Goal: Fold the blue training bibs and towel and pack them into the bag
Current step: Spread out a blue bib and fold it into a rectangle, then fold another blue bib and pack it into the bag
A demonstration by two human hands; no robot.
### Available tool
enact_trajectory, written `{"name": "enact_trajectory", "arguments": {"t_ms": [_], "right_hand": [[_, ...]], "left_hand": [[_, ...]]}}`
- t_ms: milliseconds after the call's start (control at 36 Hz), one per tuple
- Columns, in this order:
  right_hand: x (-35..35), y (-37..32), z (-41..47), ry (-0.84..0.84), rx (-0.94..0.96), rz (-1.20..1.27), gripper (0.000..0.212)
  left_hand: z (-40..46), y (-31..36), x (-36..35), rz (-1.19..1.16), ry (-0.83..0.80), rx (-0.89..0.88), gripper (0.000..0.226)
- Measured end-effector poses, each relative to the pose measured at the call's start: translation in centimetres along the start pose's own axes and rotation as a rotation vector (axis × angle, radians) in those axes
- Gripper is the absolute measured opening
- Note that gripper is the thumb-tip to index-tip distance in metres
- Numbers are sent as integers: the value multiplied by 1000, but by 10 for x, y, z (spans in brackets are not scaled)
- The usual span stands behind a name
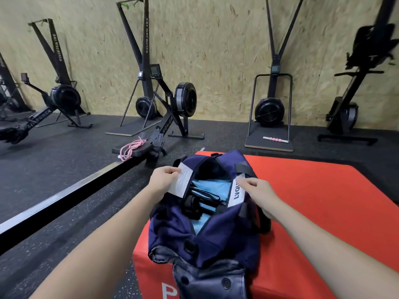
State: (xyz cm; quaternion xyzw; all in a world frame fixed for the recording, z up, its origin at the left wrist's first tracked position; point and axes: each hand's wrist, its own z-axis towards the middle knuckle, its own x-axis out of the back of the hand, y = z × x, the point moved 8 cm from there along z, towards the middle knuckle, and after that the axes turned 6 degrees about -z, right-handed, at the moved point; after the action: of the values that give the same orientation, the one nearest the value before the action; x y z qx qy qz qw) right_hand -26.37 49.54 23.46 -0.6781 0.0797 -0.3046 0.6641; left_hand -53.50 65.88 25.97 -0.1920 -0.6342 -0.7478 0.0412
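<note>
Nearest, navy bag (207, 240) slumped on red foam box (313, 201), zip mouth spread wide. Left hand (165, 180) pinching white panel at left lip, right hand (257, 190) pinching lettered panel at right lip, likely pulling the mouth apart for packing or checking. Inside, light-blue folded cloth (216, 186) under black straps; bibs or towel, cannot tell. Farther off, rowing machine (168, 108) blurred.
</note>
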Motion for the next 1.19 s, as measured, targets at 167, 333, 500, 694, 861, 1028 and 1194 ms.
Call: {"name": "enact_trajectory", "arguments": {"t_ms": [167,333,500,694,861,1028,1194], "right_hand": [[25,-17,-37,-28,-10,25,28],[86,-17,-87,19,-3,30,23],[168,6,-151,80,-33,-3,29],[271,72,-218,192,-123,-58,27],[351,150,-282,310,-224,-104,21],[409,248,-341,354,-420,-117,17],[440,356,-384,319,-636,-164,32]], "left_hand": [[-36,30,-1,273,33,-15,25],[-98,82,-42,316,-17,-102,35],[-177,133,-140,287,-193,-245,28],[-278,161,-298,227,-522,-312,35],[-367,153,-420,270,-766,-356,40],[-434,114,-514,394,-928,-353,38],[-484,59,-589,514,-1081,-317,43]]}}
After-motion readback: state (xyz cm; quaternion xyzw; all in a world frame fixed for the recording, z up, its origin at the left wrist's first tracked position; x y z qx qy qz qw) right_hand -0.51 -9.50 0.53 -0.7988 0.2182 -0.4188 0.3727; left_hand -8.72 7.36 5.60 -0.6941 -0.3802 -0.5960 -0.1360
